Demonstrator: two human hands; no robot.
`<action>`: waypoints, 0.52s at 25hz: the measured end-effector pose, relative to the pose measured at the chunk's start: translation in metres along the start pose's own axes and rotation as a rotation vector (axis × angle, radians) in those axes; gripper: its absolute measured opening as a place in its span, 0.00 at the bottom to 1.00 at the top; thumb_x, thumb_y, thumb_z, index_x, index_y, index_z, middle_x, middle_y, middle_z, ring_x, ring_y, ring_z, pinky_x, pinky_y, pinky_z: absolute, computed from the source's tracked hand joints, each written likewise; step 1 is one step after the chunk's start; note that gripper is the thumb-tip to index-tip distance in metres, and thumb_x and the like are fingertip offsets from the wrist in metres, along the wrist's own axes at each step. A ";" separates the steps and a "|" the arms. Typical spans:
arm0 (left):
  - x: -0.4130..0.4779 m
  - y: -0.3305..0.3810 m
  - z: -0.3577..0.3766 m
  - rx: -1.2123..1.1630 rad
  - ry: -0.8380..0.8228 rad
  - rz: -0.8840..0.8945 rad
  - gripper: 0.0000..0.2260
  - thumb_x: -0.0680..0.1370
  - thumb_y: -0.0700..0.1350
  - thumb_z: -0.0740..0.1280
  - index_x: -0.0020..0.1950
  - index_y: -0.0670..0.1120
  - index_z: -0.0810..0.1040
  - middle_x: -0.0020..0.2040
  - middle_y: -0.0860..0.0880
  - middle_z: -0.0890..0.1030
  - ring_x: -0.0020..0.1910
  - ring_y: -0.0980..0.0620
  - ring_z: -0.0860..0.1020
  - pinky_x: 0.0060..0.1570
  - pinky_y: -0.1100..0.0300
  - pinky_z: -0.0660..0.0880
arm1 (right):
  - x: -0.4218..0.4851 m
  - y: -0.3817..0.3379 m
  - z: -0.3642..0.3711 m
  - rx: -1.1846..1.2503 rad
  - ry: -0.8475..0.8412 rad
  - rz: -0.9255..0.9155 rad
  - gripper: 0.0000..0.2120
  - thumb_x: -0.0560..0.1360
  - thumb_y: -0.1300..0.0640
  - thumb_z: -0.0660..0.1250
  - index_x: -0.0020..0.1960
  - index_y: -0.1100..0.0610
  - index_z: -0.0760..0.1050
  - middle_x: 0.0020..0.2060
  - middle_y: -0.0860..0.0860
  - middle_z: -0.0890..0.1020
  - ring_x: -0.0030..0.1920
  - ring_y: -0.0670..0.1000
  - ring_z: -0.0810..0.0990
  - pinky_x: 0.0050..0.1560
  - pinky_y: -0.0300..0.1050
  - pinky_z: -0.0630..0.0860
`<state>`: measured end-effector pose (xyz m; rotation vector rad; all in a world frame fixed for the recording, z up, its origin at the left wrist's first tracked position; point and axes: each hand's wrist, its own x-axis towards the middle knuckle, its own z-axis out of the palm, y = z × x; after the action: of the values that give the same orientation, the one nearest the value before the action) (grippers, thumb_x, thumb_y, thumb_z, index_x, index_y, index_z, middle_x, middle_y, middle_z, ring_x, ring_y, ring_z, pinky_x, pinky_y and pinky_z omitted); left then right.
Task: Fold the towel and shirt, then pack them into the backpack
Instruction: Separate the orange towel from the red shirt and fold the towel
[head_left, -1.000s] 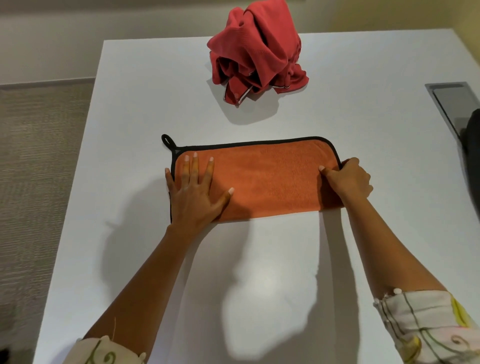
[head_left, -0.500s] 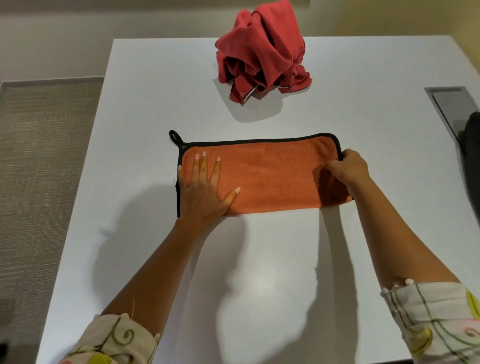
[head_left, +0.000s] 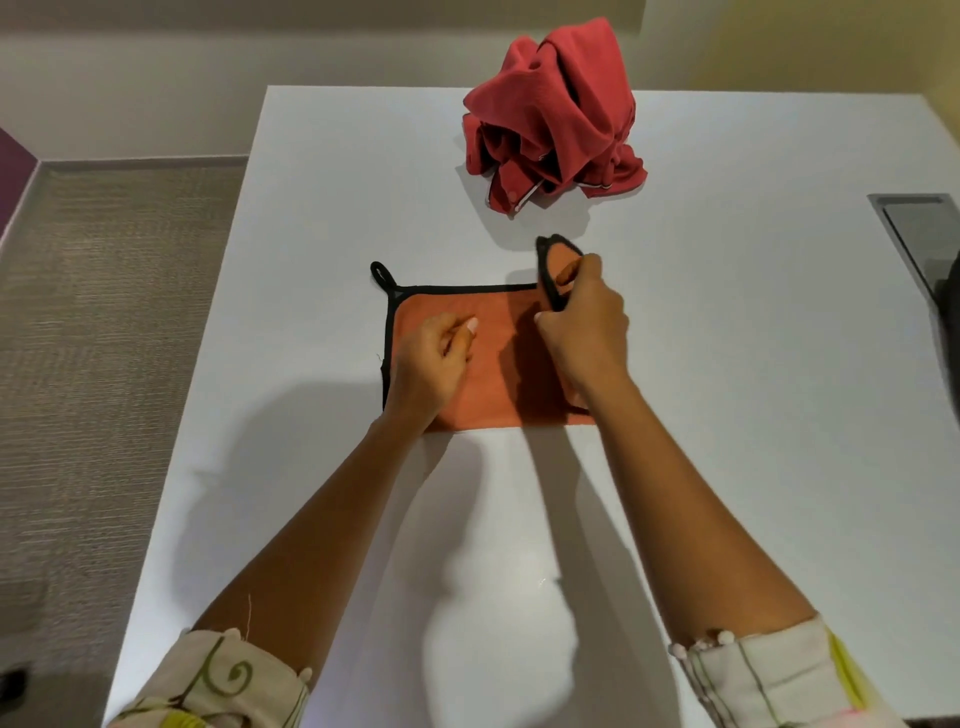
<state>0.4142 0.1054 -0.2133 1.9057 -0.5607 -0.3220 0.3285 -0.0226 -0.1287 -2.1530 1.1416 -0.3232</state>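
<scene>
An orange towel (head_left: 493, 358) with black trim and a hanging loop lies on the white table (head_left: 727, 415), half folded. My right hand (head_left: 584, 325) grips the towel's right end and holds it lifted above the middle of the towel. My left hand (head_left: 431, 364) rests on the towel's left part with fingers curled, pressing it down. A crumpled red shirt (head_left: 556, 114) is heaped at the far side of the table. The backpack is a dark shape (head_left: 949, 322) at the right edge of the view, mostly cut off.
A dark rectangular recess (head_left: 919, 228) sits in the table near its right edge. The table's left edge drops to a grey-brown carpeted floor (head_left: 104, 364). A wall runs behind the table.
My right hand has lifted the towel's right end and carried it leftward over the middle. My left hand has curled its fingers from a flat palm. The camera view shifted.
</scene>
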 end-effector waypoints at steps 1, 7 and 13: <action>0.002 0.013 -0.002 -0.169 -0.059 -0.213 0.16 0.82 0.51 0.62 0.52 0.38 0.81 0.44 0.39 0.83 0.40 0.48 0.82 0.47 0.50 0.81 | -0.008 -0.009 0.011 0.040 -0.008 -0.027 0.15 0.71 0.64 0.66 0.53 0.56 0.65 0.41 0.49 0.75 0.38 0.52 0.75 0.33 0.41 0.70; 0.019 0.016 -0.024 -0.564 -0.120 -0.592 0.16 0.79 0.53 0.66 0.60 0.43 0.81 0.52 0.38 0.83 0.48 0.47 0.82 0.58 0.47 0.77 | -0.033 -0.035 0.053 0.318 -0.280 -0.037 0.16 0.71 0.64 0.68 0.55 0.55 0.66 0.35 0.51 0.79 0.35 0.50 0.80 0.35 0.48 0.79; 0.018 0.001 -0.039 -0.382 -0.074 -0.433 0.15 0.78 0.40 0.67 0.65 0.46 0.77 0.58 0.47 0.81 0.56 0.46 0.80 0.60 0.49 0.76 | -0.027 -0.013 0.062 0.349 -0.026 -0.050 0.05 0.73 0.62 0.64 0.46 0.53 0.73 0.34 0.49 0.80 0.35 0.49 0.80 0.37 0.44 0.77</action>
<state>0.4478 0.1264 -0.1962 1.6311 -0.1123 -0.7275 0.3519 0.0321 -0.1636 -1.8742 0.9393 -0.4782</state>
